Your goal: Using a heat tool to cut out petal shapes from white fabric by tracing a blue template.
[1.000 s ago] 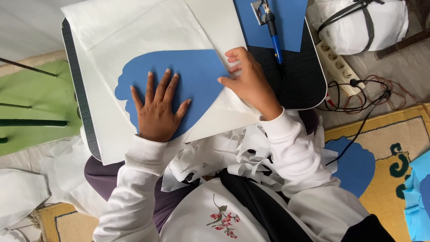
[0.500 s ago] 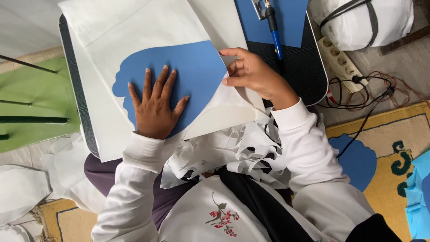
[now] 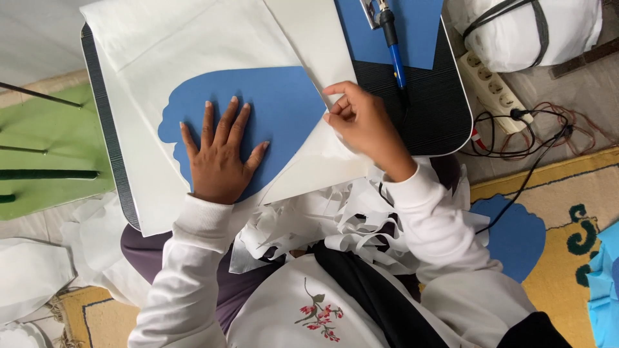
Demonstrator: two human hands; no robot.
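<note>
My left hand (image 3: 221, 156) lies flat, fingers spread, on a blue shaped piece of fabric (image 3: 277, 109) that rests on large white paper sheets (image 3: 193, 51) over a black lap table (image 3: 432, 109). My right hand (image 3: 362, 122) pinches the edge of a white paper sheet (image 3: 322, 161) at the blue piece's right side. A blue-handled tool (image 3: 393, 51) lies on a second blue sheet (image 3: 412, 32) just beyond my right hand.
Cut white paper scraps (image 3: 322, 219) pile in my lap. A white power strip (image 3: 493, 87) with cables lies right of the table, beside a white bag (image 3: 535, 32). Another blue cut-out (image 3: 516, 235) rests on the yellow rug. A green board (image 3: 45, 154) sits left.
My right hand has shifted up and left along the white sheet's edge, lifting it over the blue piece. My left hand stays pressed flat.
</note>
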